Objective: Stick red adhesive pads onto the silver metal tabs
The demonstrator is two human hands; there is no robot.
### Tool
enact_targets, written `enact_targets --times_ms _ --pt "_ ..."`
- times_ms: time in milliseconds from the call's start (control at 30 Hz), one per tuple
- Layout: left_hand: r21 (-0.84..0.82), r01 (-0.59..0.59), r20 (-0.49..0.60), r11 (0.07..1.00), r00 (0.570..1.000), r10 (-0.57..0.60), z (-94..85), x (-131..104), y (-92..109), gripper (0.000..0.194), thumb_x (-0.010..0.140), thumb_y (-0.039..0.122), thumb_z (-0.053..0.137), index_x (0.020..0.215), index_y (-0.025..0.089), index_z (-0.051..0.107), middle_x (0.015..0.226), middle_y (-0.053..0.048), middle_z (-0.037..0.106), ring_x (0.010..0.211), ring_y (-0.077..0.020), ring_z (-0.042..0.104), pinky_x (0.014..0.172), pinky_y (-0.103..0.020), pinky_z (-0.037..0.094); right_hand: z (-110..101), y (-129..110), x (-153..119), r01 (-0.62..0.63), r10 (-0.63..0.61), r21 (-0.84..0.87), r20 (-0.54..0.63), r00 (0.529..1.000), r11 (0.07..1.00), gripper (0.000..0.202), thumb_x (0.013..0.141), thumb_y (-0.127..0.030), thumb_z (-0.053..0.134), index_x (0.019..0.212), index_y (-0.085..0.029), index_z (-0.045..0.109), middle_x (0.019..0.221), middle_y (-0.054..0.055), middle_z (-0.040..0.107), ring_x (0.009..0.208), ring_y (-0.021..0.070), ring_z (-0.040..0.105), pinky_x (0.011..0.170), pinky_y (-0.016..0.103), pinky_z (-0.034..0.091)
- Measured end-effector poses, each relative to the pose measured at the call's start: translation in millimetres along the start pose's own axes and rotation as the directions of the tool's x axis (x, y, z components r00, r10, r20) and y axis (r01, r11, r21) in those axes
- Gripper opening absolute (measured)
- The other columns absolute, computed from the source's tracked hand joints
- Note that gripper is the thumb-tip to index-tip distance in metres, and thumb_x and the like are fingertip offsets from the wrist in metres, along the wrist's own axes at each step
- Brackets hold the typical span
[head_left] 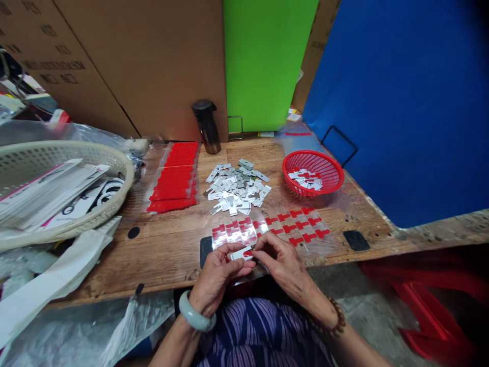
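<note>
Near the table's front edge, my left hand point(219, 272) pinches a small silvery metal plate point(241, 254) between thumb and fingers. My right hand point(280, 262) has thumb and index finger closed on a red sticker point(247, 253) at the plate's right end. Just beyond my hands lies a clear sheet of red T-shaped stickers point(300, 225), its left part shiny and partly behind my fingers. A loose pile of metal plates point(239, 186) sits farther back. The red basket point(330, 176) at the right holds several plates with red on them.
Stacked red sticker sheets point(173, 178) lie left of the pile, with a dark bottle point(207, 127) behind. A large cream basket point(126, 165) of printed cards stands far left. Brown, green and blue boards point(397, 112) rise at the back and right. A red stool point(428, 316) is below right.
</note>
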State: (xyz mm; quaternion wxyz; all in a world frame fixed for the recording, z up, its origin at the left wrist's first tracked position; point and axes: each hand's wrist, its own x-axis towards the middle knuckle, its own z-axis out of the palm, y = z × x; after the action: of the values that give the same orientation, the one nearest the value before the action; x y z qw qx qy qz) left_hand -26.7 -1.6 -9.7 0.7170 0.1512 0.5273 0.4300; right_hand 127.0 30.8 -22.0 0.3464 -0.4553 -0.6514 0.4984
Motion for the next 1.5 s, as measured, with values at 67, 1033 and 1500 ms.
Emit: enact_targets --times_ms 67,1033,1500 --pt "0.0 -0.004 0.0 1.0 1.0 0.004 -0.1 0 0 0.037 0.066 0.006 0.069 0.1 0.01 0.053 0.068 -0.009 0.071 0.065 -0.0151 0.069 0.066 -0.02 0.054 0 0 0 0.0 0.0 -0.007 0.001 1.0 1.0 0.008 0.079 -0.015 0.052 0.073 -0.019 0.052 0.067 -0.003 0.051 0.063 0.0105 0.047 0.058 0.021 0.037" --pt "0.241 -0.215 -0.078 0.946 0.968 0.24 -3.0 3 -8 0.034 0.067 0.028 0.07 0.093 0.011 0.055 0.067 -0.008 0.072 0.062 -0.0151 0.068 0.064 -0.024 0.053 12 -12 -9 -0.068 0.067 -0.008 -0.131 0.989 0.998 0.009 0.076 -0.014 0.055 0.07 -0.018 0.058 0.078 0.0 0.054 0.076 0.0137 0.051 0.067 0.024 0.039" --pt "0.132 -0.113 -0.094 0.985 0.988 0.126 -0.3 0 -6 0.037 0.064 0.02 0.073 0.095 0.011 0.054 0.066 -0.011 0.072 0.058 -0.0145 0.068 0.061 -0.021 0.053 7 0 -2 -0.021 0.012 -0.132 -0.074 0.997 0.991 0.01 0.079 -0.012 0.047 0.074 -0.019 0.052 0.069 -0.002 0.052 0.066 0.0123 0.048 0.061 0.023 0.036"
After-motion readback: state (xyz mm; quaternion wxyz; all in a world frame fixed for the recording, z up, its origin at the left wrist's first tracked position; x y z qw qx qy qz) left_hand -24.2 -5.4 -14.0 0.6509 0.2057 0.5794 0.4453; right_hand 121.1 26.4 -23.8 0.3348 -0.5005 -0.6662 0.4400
